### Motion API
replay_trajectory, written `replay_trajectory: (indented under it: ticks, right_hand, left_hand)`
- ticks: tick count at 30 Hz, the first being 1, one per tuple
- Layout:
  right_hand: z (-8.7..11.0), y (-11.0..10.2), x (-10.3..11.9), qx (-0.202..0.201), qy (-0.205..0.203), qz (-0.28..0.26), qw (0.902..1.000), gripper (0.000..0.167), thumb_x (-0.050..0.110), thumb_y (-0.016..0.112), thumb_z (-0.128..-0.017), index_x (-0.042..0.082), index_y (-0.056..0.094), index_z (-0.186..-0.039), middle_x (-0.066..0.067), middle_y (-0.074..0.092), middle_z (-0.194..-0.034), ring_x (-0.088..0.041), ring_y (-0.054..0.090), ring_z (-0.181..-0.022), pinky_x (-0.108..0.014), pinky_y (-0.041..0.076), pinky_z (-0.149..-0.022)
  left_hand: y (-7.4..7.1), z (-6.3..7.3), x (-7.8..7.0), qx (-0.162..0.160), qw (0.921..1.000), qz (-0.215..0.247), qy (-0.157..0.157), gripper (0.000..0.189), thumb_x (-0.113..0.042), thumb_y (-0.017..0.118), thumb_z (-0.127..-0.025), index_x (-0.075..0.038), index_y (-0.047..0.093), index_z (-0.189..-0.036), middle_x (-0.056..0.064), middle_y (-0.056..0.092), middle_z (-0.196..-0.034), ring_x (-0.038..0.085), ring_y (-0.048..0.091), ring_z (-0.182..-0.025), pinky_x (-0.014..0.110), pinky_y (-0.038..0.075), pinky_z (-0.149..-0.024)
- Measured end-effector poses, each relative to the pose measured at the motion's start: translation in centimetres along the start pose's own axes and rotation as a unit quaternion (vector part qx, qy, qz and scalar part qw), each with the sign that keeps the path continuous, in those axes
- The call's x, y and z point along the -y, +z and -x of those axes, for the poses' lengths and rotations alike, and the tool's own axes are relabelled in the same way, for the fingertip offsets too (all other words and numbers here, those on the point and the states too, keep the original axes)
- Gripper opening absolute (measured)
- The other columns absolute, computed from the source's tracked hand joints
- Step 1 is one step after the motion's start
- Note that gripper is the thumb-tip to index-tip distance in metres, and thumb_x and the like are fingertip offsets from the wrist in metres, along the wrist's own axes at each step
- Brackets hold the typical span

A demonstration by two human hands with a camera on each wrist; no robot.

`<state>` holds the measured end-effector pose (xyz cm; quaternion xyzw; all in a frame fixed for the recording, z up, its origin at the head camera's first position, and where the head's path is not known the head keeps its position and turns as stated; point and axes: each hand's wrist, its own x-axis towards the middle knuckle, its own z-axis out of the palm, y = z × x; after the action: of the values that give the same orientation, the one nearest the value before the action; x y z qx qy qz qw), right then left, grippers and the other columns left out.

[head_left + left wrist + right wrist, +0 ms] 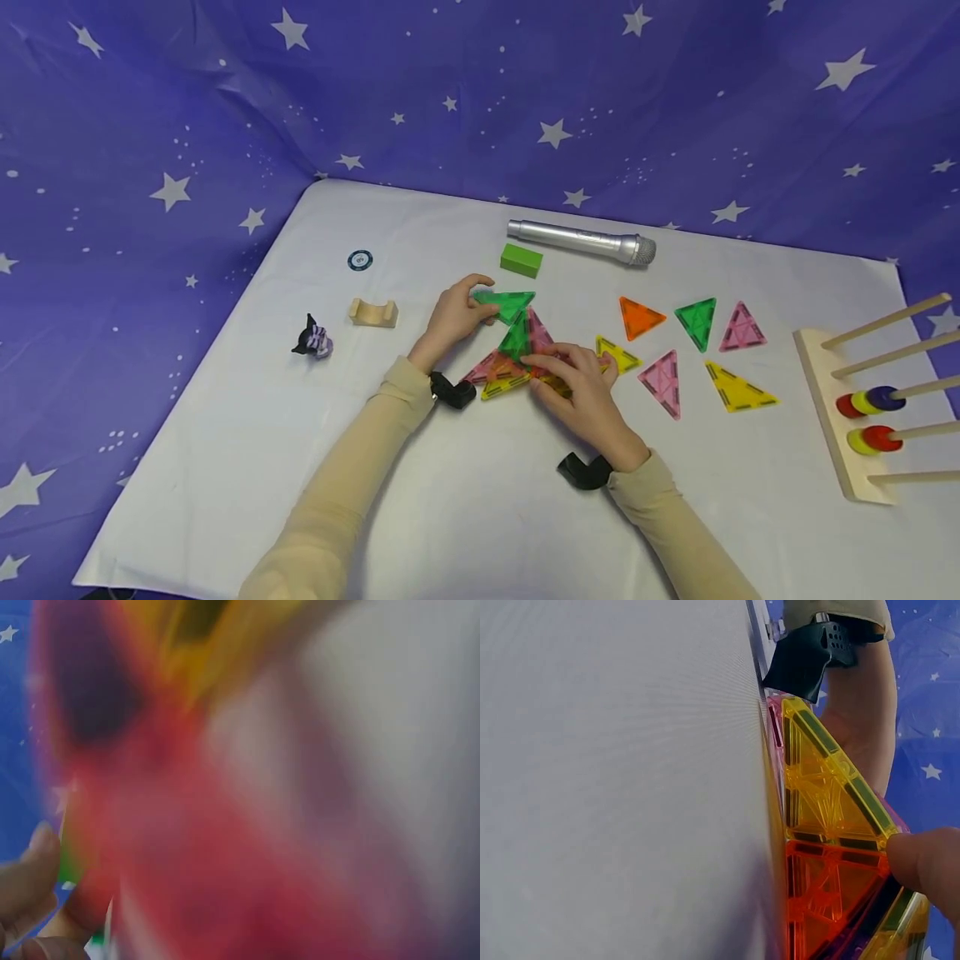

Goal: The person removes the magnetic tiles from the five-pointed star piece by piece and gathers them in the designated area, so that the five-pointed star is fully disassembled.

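Observation:
My left hand pinches a green triangular magnetic tile at its left end, at the top of a small standing structure of magnetic tiles. Pink, green, yellow and red-orange triangles make up this structure. My right hand holds it from the right, fingers over the top and thumb at the near side. In the right wrist view, that thumb presses the edge where a yellow triangle meets an orange tile. Blurred red and yellow tiles fill much of the left wrist view.
Right of the structure lie loose triangles: orange, green, pink and yellow. Behind are a green block and a silver microphone. A wooden peg rack stands far right; a small figurine and wooden piece lie left.

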<state>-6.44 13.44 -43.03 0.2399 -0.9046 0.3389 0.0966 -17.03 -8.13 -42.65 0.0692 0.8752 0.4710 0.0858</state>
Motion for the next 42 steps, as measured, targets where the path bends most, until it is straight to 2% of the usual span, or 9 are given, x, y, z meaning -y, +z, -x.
replay_trajectory:
  ticks: [5, 10, 13, 17, 20, 24, 29, 35, 42]
  right_hand:
    - [0.0, -0.3, -0.1, -0.005, -0.001, -0.002, 1.0, 0.029, 0.022, 0.068, -0.081, 0.025, 0.065, -0.11, -0.005, 0.05, -0.116, -0.028, 0.038, -0.109, -0.065, 0.001, -0.086]
    - [-0.1, -0.7, -0.2, -0.009, 0.003, 0.003, 1.0, 0.03, 0.021, 0.069, -0.08, 0.025, 0.065, -0.11, -0.006, 0.05, -0.116, -0.029, 0.038, -0.109, -0.064, 0.002, -0.086]
    - [-0.1, -0.8, -0.3, -0.008, 0.004, 0.003, 1.0, 0.03, 0.022, 0.069, -0.08, 0.024, 0.066, -0.109, -0.006, 0.05, -0.116, -0.03, 0.038, -0.109, -0.063, 0.003, -0.086]
    - [-0.1, -0.7, -0.4, -0.013, 0.002, -0.003, 0.9999, 0.03, 0.02, 0.07, -0.079, 0.023, 0.066, -0.109, -0.007, 0.05, -0.115, -0.031, 0.038, -0.109, -0.063, 0.004, -0.085]
    - [-0.1, -0.5, -0.3, -0.016, -0.001, -0.004, 0.9999, 0.03, 0.02, 0.07, -0.079, 0.023, 0.066, -0.109, -0.008, 0.05, -0.114, -0.032, 0.038, -0.108, -0.064, 0.005, -0.084]
    - [-0.1, -0.3, -0.3, -0.014, -0.001, -0.006, 0.9999, 0.03, 0.02, 0.07, -0.079, 0.023, 0.066, -0.109, -0.008, 0.05, -0.114, -0.032, 0.038, -0.108, -0.064, 0.005, -0.084]
    - [0.0, -0.2, -0.1, -0.011, 0.003, -0.008, 0.9999, 0.029, 0.021, 0.069, -0.08, 0.024, 0.066, -0.109, -0.007, 0.05, -0.114, -0.031, 0.038, -0.109, -0.063, 0.004, -0.085]
    - [0.1, 0.0, 0.0, -0.007, 0.008, -0.014, 0.9999, 0.029, 0.021, 0.069, -0.08, 0.023, 0.066, -0.109, -0.007, 0.05, -0.114, -0.031, 0.038, -0.109, -0.064, 0.002, -0.086]
    - [-0.1, 0.1, 0.3, -0.006, 0.005, -0.016, 0.9998, 0.028, 0.022, 0.069, -0.08, 0.023, 0.066, -0.108, -0.008, 0.05, -0.114, -0.031, 0.038, -0.109, -0.064, 0.002, -0.085]
  left_hand:
    - [-1.7, 1.4, -0.3, 0.011, 0.9995, -0.018, 0.022, 0.041, -0.027, 0.067, -0.083, -0.011, 0.055, -0.119, 0.003, 0.063, -0.071, 0.017, 0.056, -0.059, 0.029, 0.041, -0.056]
    - [-2.9, 3.9, 0.5, 0.129, 0.9874, -0.004, 0.093, 0.039, -0.021, 0.074, -0.077, -0.009, 0.059, -0.11, 0.006, 0.059, -0.084, 0.019, 0.049, -0.058, 0.03, 0.04, -0.056]
    - [-2.7, 5.3, 0.7, 0.188, 0.9722, -0.067, 0.123, 0.055, -0.024, 0.079, -0.07, -0.013, 0.054, -0.118, 0.005, 0.053, -0.097, 0.017, 0.048, -0.071, 0.031, 0.041, -0.066]
    - [-2.0, 6.1, 0.2, 0.196, 0.9586, -0.149, 0.143, 0.061, -0.024, 0.079, -0.07, -0.017, 0.05, -0.123, 0.002, 0.049, -0.101, 0.014, 0.048, -0.086, 0.032, 0.042, -0.072]
    - [-1.8, 6.2, 0.1, 0.185, 0.9615, -0.152, 0.135, 0.055, -0.018, 0.075, -0.075, -0.015, 0.05, -0.123, -0.002, 0.053, -0.093, 0.013, 0.049, -0.072, 0.029, 0.041, -0.062]
    - [-2.1, 6.4, 0.8, 0.174, 0.9718, -0.091, 0.13, 0.047, -0.016, 0.072, -0.078, -0.011, 0.051, -0.12, -0.003, 0.056, -0.084, 0.011, 0.046, -0.059, 0.026, 0.039, -0.056]
    - [-1.8, 6.8, 2.3, 0.151, 0.9803, 0.071, 0.105, 0.024, -0.013, 0.065, -0.084, -0.006, 0.058, -0.106, 0.009, 0.059, -0.072, 0.019, 0.046, -0.05, 0.026, 0.038, -0.049]
    - [-0.3, 7.6, 2.3, 0.088, 0.9658, 0.244, 0.009, 0.019, -0.019, 0.055, -0.092, -0.002, 0.056, -0.1, 0.023, 0.059, -0.066, 0.022, 0.044, -0.036, 0.027, 0.038, -0.037]
    - [0.4, 8.3, 1.8, 0.041, 0.9533, 0.295, -0.05, 0.023, -0.02, 0.061, -0.088, 0.001, 0.055, -0.097, 0.019, 0.058, -0.062, 0.013, 0.034, -0.033, 0.023, 0.027, -0.034]
